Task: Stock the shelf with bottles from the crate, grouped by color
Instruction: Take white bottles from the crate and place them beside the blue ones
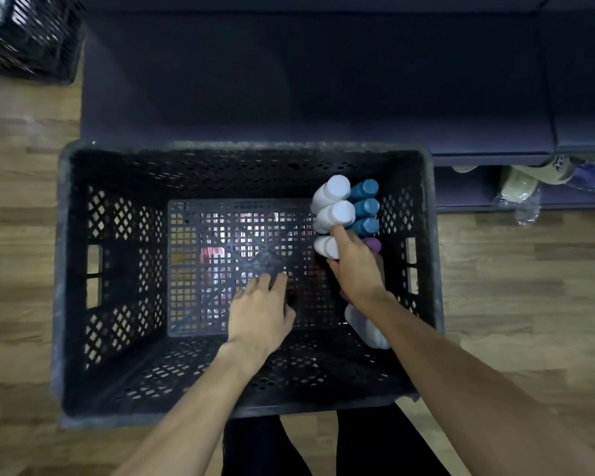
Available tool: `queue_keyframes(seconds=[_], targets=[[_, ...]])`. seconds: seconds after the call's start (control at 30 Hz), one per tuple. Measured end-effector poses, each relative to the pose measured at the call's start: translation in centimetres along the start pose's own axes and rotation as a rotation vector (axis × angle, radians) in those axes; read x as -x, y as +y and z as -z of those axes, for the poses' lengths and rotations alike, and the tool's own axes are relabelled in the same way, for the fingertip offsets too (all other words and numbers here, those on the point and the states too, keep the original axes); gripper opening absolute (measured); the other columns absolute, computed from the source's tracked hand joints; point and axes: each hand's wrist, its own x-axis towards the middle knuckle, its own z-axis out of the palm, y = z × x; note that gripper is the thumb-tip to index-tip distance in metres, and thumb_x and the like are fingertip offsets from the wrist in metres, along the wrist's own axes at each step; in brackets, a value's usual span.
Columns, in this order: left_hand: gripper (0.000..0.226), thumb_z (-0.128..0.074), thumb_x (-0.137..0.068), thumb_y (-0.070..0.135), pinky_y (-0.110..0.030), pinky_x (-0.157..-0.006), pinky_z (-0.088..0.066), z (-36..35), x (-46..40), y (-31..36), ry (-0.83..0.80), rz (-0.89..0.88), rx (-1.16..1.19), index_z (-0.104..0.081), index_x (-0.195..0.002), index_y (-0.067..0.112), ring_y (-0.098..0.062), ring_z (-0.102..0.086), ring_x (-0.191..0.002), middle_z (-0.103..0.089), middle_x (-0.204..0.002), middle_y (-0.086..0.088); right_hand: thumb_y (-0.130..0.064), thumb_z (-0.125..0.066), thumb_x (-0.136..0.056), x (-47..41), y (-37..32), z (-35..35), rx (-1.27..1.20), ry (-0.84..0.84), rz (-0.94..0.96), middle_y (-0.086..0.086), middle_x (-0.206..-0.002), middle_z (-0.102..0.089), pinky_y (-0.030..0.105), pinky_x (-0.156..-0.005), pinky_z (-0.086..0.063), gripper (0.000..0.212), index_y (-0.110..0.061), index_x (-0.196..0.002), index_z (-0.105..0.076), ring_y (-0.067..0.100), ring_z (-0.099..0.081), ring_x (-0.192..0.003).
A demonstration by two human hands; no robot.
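Crate (83, 269): bottles cluster along right wall. Right hand (354, 266) curls onto third white bottle (325, 246); left hand (260, 310) relaxed, empty. Advice: grip below cap, lift straight, sparing teal neighbours (364, 207).

crate (73, 269) left floor open, bottles (344, 211) crowd right wall

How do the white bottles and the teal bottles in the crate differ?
The white bottles look wider than the teal bottles. The white ones sit toward the crate's middle, the teal ones against its right wall. The right hand touches a white bottle, no teal one. Both stand upright in touching rows.
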Motion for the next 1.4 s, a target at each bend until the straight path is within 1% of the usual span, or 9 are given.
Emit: queue_keyframes(seconds=[0.1,0.27,0.43,0.6,0.73,0.87,1.13,1.33,1.4], targets=[[0.053,-0.048,-0.093,0.038,-0.037,-0.093,-0.047,0.7,0.5,-0.1,0.013,-0.016,-0.01,-0.035,-0.141,0.02,-0.021,-0.049,-0.117,-0.05,-0.13,-0.002,-0.015,-0.065,-0.087,0.0,-0.4,0.8,0.014,-0.026,-0.018,0.004,-0.107,-0.061,0.037,-0.058,-0.049,0.042,-0.019,-0.123,-0.044,0.03,-0.063,-0.086],[0.052,-0.048,-0.093,0.036,-0.037,-0.096,-0.044,5.6,1.6,0.3,0.08,-0.022,-0.013,-0.035,-0.14,0.019,-0.023,-0.048,-0.121,-0.051,-0.131,-0.004,-0.027,-0.065,-0.086,2.4,-2.2,5.5,0.0,0.014,-0.043,0.001,-0.104,-0.06,0.04,-0.064,-0.05,0.042,-0.023,-0.124,-0.045,0.029,-0.062,-0.088],[0.046,-0.052,-0.089,0.035,-0.038,-0.093,-0.041,13.0,3.1,1.8,0.176,-0.111,-0.126,-0.041,-0.13,0.017,-0.027,-0.051,-0.116,-0.055,-0.124,-0.006,-0.042,-0.071,-0.084,5.5,-5.6,14.1,-0.226,0.124,-0.029,0.001,-0.09,-0.065,0.038,-0.065,-0.05,0.047,-0.023,-0.115,-0.042,0.023,-0.063,-0.079],[0.041,-0.055,-0.088,0.037,-0.038,-0.087,-0.043,21.1,3.8,3.5,0.36,-0.199,-0.171,-0.045,-0.122,0.017,-0.027,-0.055,-0.106,-0.057,-0.113,-0.004,-0.041,-0.075,-0.082,6.9,-9.4,22.8,-0.274,0.248,0.161,-0.002,-0.099,-0.064,0.034,-0.074,-0.049,0.053,-0.022,-0.121,-0.046,0.018,-0.059,-0.09],[0.044,-0.06,-0.081,0.035,-0.037,-0.073,-0.046,27.5,4.8,3.8,0.553,-0.258,-0.205,-0.051,-0.12,0.017,-0.027,-0.058,-0.089,-0.06,-0.098,-0.003,-0.044,-0.073,-0.083,7.6,-11.8,29.6,-0.271,0.347,0.266,-0.002,-0.106,-0.063,0.032,-0.079,-0.05,0.067,-0.027,-0.138,-0.038,0.016,-0.058,-0.095],[0.045,-0.06,-0.079,0.034,-0.035,-0.071,-0.043,33.5,6.1,4.1,0.667,-0.325,-0.258,-0.051,-0.119,0.018,-0.025,-0.057,-0.087,-0.059,-0.095,-0.001,-0.045,-0.071,-0.085,8.3,-13.8,36.1,-0.271,0.431,0.365,-0.001,-0.108,-0.062,0.036,-0.078,-0.051,0.063,-0.028,-0.134,-0.035,0.018,-0.058,-0.094],[0.027,-0.067,-0.065,0.025,-0.03,-0.049,-0.029,47.1,10.6,5.8,1.09,-0.477,-0.341,-0.058,-0.089,0.014,-0.025,-0.052,-0.06,-0.054,-0.07,0.0,-0.045,-0.071,-0.086,9.4,-18.3,50.1,-0.273,0.541,0.549,-0.007,-0.118,-0.064,0.04,-0.084,-0.052,0.061,-0.027,-0.135,-0.039,0.015,-0.062,-0.1],[0.015,-0.06,-0.075,0.028,-0.035,-0.047,-0.039,54.2,15.1,6.8,1.337,-0.486,-0.378,-0.054,-0.079,0.015,-0.026,-0.053,-0.061,-0.056,-0.068,-0.002,-0.038,-0.075,-0.084,12.2,-21.7,57.9,-0.314,0.639,0.693,-0.017,-0.114,-0.064,0.017,-0.07,-0.047,0.06,-0.021,-0.134,-0.045,0.003,-0.062,-0.093],[0.016,-0.063,-0.075,0.027,-0.035,-0.049,-0.041,56.0,16.3,6.9,1.385,-0.483,-0.378,-0.054,-0.079,0.015,-0.027,-0.054,-0.063,-0.057,-0.069,-0.002,-0.037,-0.076,-0.084,13.0,-22.8,60.1,-0.33,0.647,0.73,-0.018,-0.112,-0.065,0.02,-0.073,-0.05,0.059,-0.023,-0.133,-0.045,-0.001,-0.063,-0.09]])
